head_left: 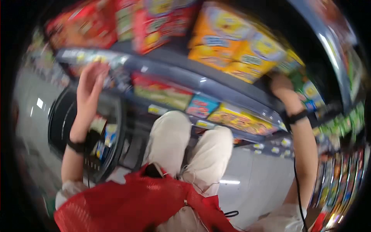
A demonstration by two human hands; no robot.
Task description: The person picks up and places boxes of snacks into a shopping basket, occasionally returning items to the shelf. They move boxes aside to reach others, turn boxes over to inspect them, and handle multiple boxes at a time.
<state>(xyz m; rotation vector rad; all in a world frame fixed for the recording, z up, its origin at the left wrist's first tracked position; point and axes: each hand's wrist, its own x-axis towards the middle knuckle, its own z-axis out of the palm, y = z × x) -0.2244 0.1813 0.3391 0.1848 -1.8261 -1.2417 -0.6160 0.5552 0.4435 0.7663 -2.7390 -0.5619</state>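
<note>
the right hand (280, 83) is in at the upper shelf (172, 58), at the right end of the yellow packs (252, 58); its fingers are blurred and partly hidden, so i cannot tell whether they are apart or clamped on anything. the left hand (91, 81) hangs above the basket, near the front edge of the same shelf, its thumb apart from its fingers and nothing seen in its grasp.

two yellow packs stand side by side on the shelf, fronts facing the person. their long axis runs from lower left to upper right in this tilted view, tops pointing toward the upper right. part of one more yellowish pack (292, 63) shows behind them, and a blue and green pack (311, 96) is just beside the right hand. farther left on this shelf are red packs (83, 27), too blurred to count.

each wrist wears one black band (298, 116), two in all. below, the lower shelf shows three boxes in a row: one red and green box (162, 91), one blue box (202, 105) and one yellow box (242, 119), lying lengthwise along the shelf. one black basket (58, 116) sits on the grey floor (247, 170), holding several small packs (110, 133). two knees in cream trousers (169, 133) and one red vest (127, 199) fill the bottom.
</note>
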